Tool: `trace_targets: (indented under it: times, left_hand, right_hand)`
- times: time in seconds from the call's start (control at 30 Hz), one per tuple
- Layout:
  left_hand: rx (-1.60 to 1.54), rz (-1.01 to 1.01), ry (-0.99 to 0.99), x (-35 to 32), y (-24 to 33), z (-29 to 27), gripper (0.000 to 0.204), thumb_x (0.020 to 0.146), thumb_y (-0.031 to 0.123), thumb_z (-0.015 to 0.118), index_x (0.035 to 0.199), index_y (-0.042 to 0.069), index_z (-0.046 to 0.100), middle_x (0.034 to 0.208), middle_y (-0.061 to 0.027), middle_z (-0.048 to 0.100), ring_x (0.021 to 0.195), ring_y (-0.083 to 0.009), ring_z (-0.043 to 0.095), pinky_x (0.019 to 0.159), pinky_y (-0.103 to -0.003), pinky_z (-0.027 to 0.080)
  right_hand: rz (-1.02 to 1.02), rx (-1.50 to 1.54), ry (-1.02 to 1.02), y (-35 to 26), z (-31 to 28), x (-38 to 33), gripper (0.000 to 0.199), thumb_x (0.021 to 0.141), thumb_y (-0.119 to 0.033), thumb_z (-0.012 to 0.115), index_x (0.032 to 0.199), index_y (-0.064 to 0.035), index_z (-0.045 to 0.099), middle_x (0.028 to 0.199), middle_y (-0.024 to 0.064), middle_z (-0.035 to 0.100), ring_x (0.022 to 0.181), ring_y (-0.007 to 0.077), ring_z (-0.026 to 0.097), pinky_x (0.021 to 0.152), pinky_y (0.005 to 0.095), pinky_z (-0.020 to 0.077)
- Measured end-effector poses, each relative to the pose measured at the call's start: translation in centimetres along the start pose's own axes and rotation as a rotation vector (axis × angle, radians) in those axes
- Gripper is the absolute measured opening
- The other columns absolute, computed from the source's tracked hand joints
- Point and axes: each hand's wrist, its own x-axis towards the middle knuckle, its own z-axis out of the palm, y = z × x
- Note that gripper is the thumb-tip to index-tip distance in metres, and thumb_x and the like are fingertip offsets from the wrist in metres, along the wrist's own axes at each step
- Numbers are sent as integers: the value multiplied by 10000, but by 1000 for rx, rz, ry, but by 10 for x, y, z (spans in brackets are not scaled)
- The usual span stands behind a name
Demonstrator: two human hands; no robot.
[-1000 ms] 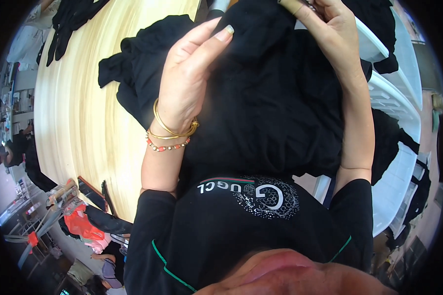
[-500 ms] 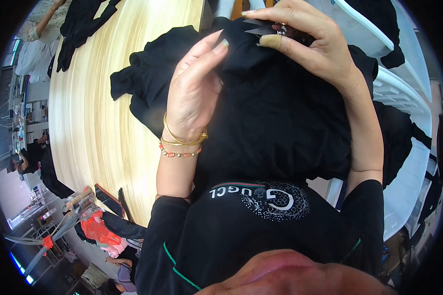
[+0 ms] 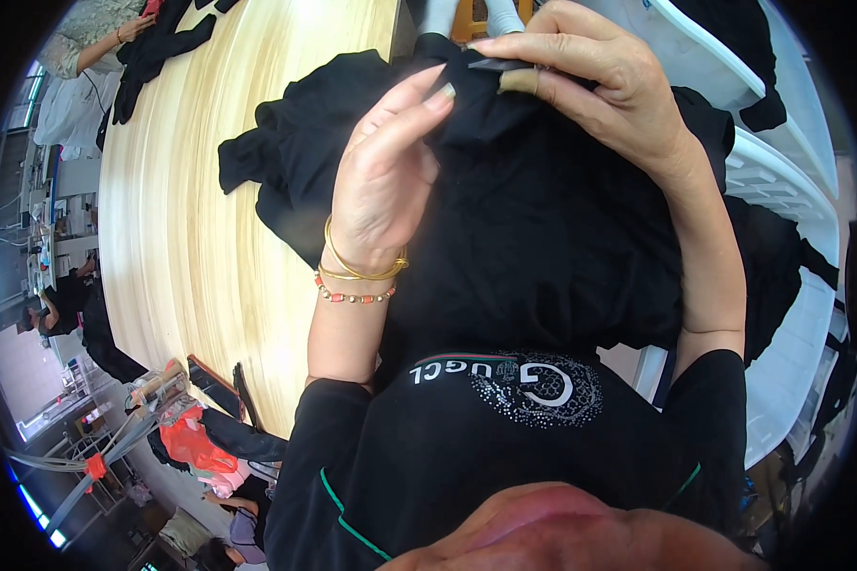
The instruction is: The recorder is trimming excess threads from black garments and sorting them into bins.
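Observation:
A black garment [image 3: 542,228] lies bunched in front of me, spread over the table edge and my lap. My left hand [image 3: 385,176] pinches part of its dark cloth between thumb and fingers; the exact spot at the fingertips is hard to make out. Small dark thread snips [image 3: 490,65] sit in my right hand [image 3: 614,86], thumb below and fingers above. Their blades look pressed together and point at the left fingertips, just over the cloth. A tan wrap covers the right thumb's tip.
A pale wooden table [image 3: 171,257] stretches along the left, with more black clothing [image 3: 157,67] at its far end beside another person's hand [image 3: 133,27]. White plastic baskets [image 3: 780,171] holding black garments stand at right. Red cloth [image 3: 195,445] hangs at lower left.
The snips' blades have come together from a spread position. My left hand has shifted slightly right. At the far left, the other person's hand has moved further into view over the black clothing.

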Motion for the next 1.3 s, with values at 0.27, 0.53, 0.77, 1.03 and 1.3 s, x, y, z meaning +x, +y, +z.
trace_targets:
  times: [0.27,0.53,0.77,1.03,1.3]
  left_hand:
    - [162,116,74,1,-11,9,308,940,59,548,1235,-26,582,1122,-62,661,1039,-100,594,946,-243,433]
    - [478,200,98,4,-18,2,246,882,-9,634,1128,-25,628,983,-28,674,892,-53,616,788,-172,480]
    - [241,36,0,2,-12,-3,227,915,82,627,1121,-11,651,1000,-48,696,914,-92,649,863,-213,489]
    - [223,-8,35,2,-14,-10,257,938,127,608,1169,18,636,1027,-39,697,896,-105,661,877,-268,516]
    - [272,44,11,4,-15,-5,274,953,159,592,1185,20,633,1024,-25,691,893,-88,649,869,-250,509]
  right_hand:
    - [306,302,38,-13,5,5,210,826,-73,736,1017,-11,676,723,-12,525,638,64,481,563,221,368]
    - [411,322,243,2,3,-4,94,861,-56,703,844,-34,614,697,-83,513,608,-8,395,534,175,307]
    - [335,104,289,19,7,-2,94,848,-9,690,845,-35,599,703,-71,513,633,12,425,562,183,337]
    - [277,-38,188,-10,6,3,185,799,-25,730,962,-17,642,812,-1,573,703,61,493,603,212,382]
    - [103,-89,-174,-15,-7,0,361,742,-30,764,1095,-38,689,814,69,569,712,177,543,626,271,426]
